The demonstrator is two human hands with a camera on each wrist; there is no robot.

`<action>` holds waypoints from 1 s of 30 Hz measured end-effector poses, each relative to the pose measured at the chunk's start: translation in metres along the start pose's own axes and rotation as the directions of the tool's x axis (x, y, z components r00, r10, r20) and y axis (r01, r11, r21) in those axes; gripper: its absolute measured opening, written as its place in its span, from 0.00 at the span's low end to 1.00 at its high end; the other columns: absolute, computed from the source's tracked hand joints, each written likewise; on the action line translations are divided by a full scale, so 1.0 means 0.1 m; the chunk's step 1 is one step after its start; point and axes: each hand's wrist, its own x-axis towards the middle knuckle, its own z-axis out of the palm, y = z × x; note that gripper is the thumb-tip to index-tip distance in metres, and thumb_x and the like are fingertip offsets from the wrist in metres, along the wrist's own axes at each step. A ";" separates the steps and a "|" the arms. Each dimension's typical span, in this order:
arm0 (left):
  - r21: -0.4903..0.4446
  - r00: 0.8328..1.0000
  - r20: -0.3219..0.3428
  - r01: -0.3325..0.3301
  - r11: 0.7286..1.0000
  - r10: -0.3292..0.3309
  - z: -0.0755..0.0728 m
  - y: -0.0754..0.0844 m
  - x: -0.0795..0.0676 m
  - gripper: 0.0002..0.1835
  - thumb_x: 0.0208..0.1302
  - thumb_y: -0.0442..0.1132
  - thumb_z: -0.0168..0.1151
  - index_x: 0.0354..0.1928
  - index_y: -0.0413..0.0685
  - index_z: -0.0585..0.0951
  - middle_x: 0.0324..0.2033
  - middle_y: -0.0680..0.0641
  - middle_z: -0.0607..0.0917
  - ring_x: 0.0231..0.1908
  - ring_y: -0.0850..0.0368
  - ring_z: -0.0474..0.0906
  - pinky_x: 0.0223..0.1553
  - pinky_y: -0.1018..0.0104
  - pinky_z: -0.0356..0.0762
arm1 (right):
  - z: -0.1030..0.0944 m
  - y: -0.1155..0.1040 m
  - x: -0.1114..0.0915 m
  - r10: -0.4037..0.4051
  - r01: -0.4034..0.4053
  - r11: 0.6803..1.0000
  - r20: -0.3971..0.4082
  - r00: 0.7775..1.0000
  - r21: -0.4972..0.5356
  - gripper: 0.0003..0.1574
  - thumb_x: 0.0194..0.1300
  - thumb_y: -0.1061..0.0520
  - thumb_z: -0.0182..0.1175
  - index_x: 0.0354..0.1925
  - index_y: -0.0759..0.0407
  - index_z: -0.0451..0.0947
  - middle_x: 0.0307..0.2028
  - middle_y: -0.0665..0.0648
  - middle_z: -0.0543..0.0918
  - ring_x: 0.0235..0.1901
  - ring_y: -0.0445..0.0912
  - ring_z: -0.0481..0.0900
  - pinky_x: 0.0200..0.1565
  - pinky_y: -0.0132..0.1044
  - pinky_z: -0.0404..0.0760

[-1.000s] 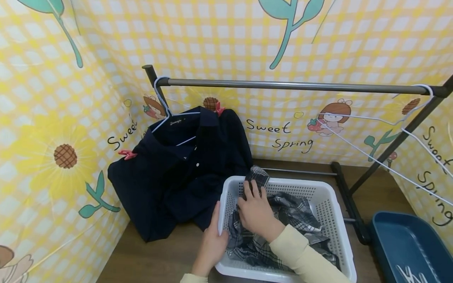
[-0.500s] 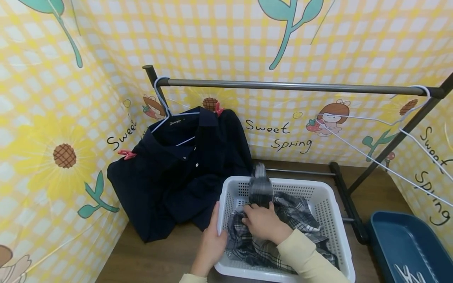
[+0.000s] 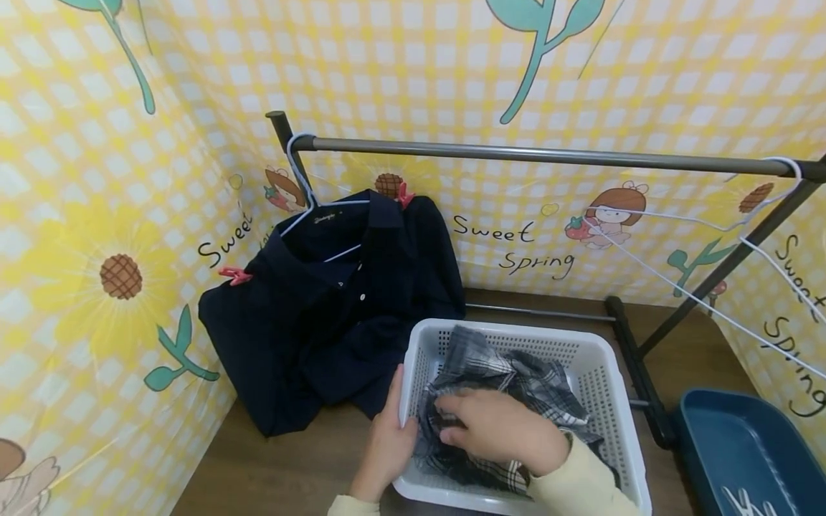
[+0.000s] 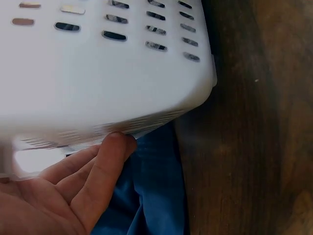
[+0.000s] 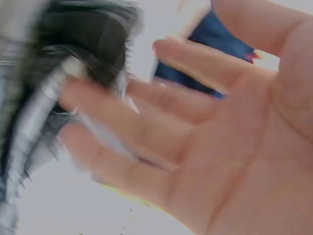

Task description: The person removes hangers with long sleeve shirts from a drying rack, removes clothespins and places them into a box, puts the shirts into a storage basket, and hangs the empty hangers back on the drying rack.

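Observation:
A white perforated laundry basket stands on the floor, with a grey, black and white plaid garment bunched inside. At the basket's left wall my left hand grips the rim, thumb on top and fingers along the outside; the left wrist view shows those fingers against the wall. Over the plaid cloth is my right hand, fingers apart. In the blurred right wrist view its fingers are extended beside the cloth, holding nothing.
A dark navy shirt hangs left of the basket on a hanger with red clips. The clothes rail spans behind; a white hanger hangs at its right end. A blue tray with white clips stands right.
My right hand has drawn the plaid piece from the basket's back edge into the basket, let go of it, and shifted toward me. The left hand has stayed on the rim.

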 end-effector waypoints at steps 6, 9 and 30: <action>-0.006 0.999 0.017 0.028 1.000 -0.028 -0.01 0.02 0.03 0.46 0.62 0.31 0.53 0.72 0.78 0.43 0.58 0.35 0.73 0.47 0.42 0.78 0.41 0.44 0.76 | -0.24 0.08 0.13 0.020 -0.031 0.999 -0.251 0.968 -0.041 0.38 0.61 0.39 0.61 0.64 0.55 0.67 0.57 0.62 0.74 0.52 0.54 0.75 0.46 0.53 0.75; -0.005 0.998 0.038 0.056 0.998 -0.055 0.00 0.02 0.04 0.47 0.61 0.31 0.53 0.72 0.78 0.42 0.59 0.35 0.72 0.49 0.41 0.77 0.42 0.43 0.75 | -0.07 0.21 0.24 0.101 -0.108 0.993 -0.130 0.986 -0.048 0.61 0.49 0.29 0.65 0.73 0.49 0.52 0.70 0.68 0.51 0.65 0.65 0.54 0.53 0.68 0.61; 0.004 0.999 0.039 0.026 1.000 -0.026 0.01 0.04 0.03 0.47 0.62 0.30 0.52 0.72 0.76 0.41 0.58 0.35 0.73 0.47 0.43 0.78 0.39 0.47 0.78 | 0.79 0.42 0.48 0.292 -0.242 0.941 0.208 0.933 -0.235 0.81 0.24 0.19 0.68 0.74 0.37 0.45 0.71 0.68 0.43 0.67 0.70 0.42 0.49 0.75 0.55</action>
